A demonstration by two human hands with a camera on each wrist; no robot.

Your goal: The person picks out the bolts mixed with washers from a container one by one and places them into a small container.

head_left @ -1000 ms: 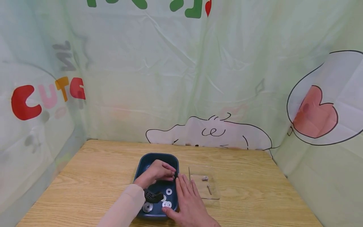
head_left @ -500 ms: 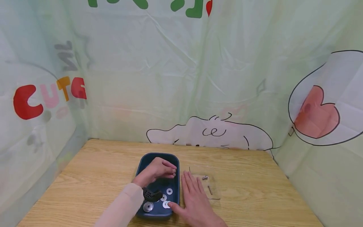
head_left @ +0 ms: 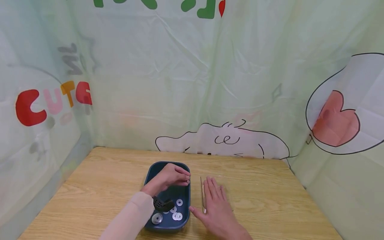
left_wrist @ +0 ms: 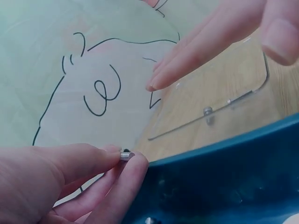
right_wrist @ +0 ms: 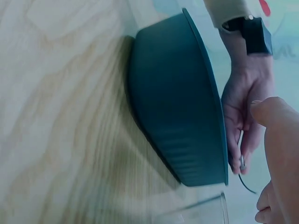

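Observation:
My left hand (head_left: 170, 177) pinches a small silver bolt (left_wrist: 125, 156) between thumb and fingers, at the right rim of a dark blue bin (head_left: 187, 216). The bolt's far end is hidden by the fingertips. Inside the bin lie several flat washers (head_left: 179, 202) and a larger stepped metal disc (head_left: 157, 218). With fingers straight, my right hand (head_left: 217, 206) is over a clear plastic tray (head_left: 203, 196) to the right of the bin, covering most of it in the head view. In the left wrist view a short bolt (left_wrist: 208, 114) shows in the tray.
Bin and tray stand side by side on a wood-grain table (head_left: 264, 190). A printed curtain (head_left: 144, 86) hangs behind the table and along both sides. A black camera mount (head_left: 163, 204) on the left wrist overlaps part of the bin.
My right hand has moved from the bin's right rim to over the clear tray, covering the bolts there. The left hand has risen slightly toward the bin's right rim, still pinching the bolt.

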